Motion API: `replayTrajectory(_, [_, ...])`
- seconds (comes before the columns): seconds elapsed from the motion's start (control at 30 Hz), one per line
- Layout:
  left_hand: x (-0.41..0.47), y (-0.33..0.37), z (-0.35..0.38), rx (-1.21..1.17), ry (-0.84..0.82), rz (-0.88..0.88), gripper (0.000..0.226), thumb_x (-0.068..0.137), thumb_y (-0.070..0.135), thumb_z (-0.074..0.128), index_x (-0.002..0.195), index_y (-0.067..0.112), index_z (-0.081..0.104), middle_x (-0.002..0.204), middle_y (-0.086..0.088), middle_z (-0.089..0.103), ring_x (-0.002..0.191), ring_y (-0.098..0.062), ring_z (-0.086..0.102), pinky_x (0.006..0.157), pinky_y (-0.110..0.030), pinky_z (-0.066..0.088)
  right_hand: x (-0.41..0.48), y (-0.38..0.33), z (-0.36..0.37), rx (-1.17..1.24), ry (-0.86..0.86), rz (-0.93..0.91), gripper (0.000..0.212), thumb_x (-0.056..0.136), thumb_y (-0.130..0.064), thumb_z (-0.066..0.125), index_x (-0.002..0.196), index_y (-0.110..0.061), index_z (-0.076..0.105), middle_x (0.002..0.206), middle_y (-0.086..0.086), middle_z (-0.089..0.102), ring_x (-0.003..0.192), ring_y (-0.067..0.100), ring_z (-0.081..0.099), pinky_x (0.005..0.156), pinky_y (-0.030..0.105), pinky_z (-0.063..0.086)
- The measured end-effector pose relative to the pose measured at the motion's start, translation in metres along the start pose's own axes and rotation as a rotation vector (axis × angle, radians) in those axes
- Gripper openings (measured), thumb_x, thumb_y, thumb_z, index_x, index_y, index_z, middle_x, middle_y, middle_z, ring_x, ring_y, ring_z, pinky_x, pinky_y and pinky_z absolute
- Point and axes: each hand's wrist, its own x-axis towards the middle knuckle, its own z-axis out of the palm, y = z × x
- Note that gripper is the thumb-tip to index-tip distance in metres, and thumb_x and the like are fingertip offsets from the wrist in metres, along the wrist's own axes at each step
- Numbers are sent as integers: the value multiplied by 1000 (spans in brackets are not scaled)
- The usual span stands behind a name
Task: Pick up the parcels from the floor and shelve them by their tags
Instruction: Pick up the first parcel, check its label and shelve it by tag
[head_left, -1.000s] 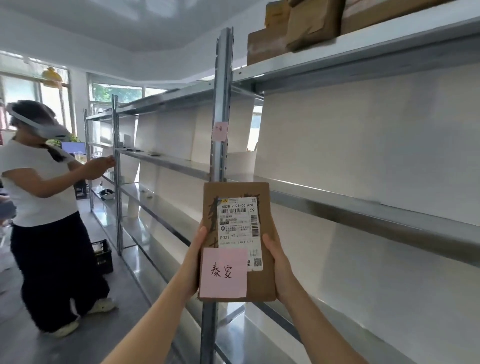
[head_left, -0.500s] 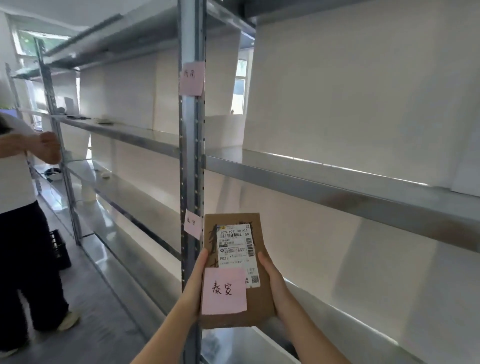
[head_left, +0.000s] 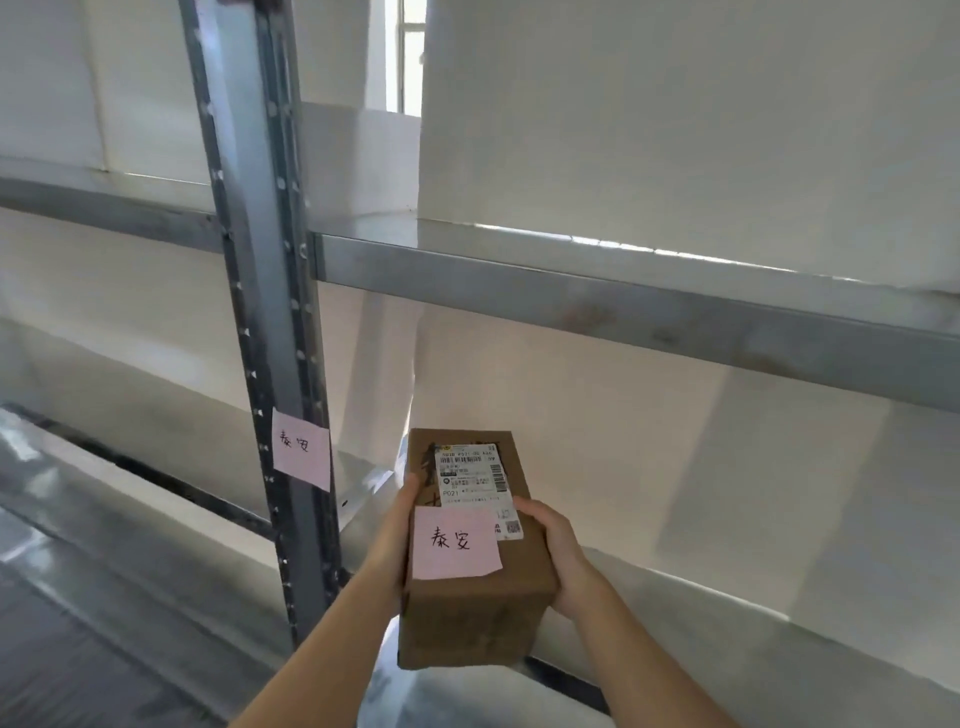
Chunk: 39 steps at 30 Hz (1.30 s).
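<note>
A brown cardboard parcel (head_left: 470, 613) is held low in front of the metal shelving, its top face up. It carries a white shipping label (head_left: 470, 475) and a pink handwritten tag (head_left: 453, 543). My left hand (head_left: 399, 535) grips its left side and my right hand (head_left: 553, 551) grips its right side. A pink tag (head_left: 301, 455) with the same handwritten characters is stuck on the grey upright post (head_left: 262, 291), just left of the parcel. The parcel hovers above the lower shelf (head_left: 675, 613) to the right of that post.
A grey metal shelf beam (head_left: 623, 306) runs across above the parcel, with white backing panels (head_left: 675, 130) behind it. Another bay of shelving (head_left: 104, 519) lies left of the post. A window strip (head_left: 410, 52) shows at the top.
The view has dropped and moved closer to the rack. The parcel has gone from upright to tilted flat and lower, beside the post's matching tag. The other person has left the view.
</note>
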Motion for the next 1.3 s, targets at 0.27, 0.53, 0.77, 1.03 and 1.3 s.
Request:
replayTrajectory(0.27, [56,9,-39,8,69,10,35,93,39,43,80,10,58,46,-8,68,34,-16,62,33,-18,47,37,23,16,12,-10,-20,47,80,-54,64,111,-20,74,110,10,75,101,27,71,83,35,58])
replayTrajectory(0.53, [33,-13,-23,-138,147,-39,56,85,60,44,101,12,65,74,-14,76,60,-28,72,52,-31,58,35,-2,11,-172,63,-38,39,88,-51,55,107,-20,70,92,4,78,79,18,73,78,31,58])
replayTrajectory(0.77, [12,-42,42,-224,686,97,65,89,51,44,146,30,21,134,-9,52,105,-29,59,88,-46,49,-26,6,-25,-194,418,-120,55,94,-55,36,136,-21,47,143,7,48,129,28,45,107,45,31])
replayTrajectory(1.03, [8,-46,77,132,666,192,84,83,45,59,149,22,13,158,-10,14,144,-33,18,115,-54,16,-54,38,0,-240,337,-304,97,74,-42,67,150,-39,7,155,-2,29,132,17,39,107,34,35])
replayTrajectory(1.3, [39,-37,3,1276,255,460,93,74,56,63,147,38,8,159,-4,-9,145,-32,-3,115,-53,14,-31,37,-19,-393,411,-438,60,95,-19,53,136,-51,23,138,-16,41,140,23,37,114,48,35])
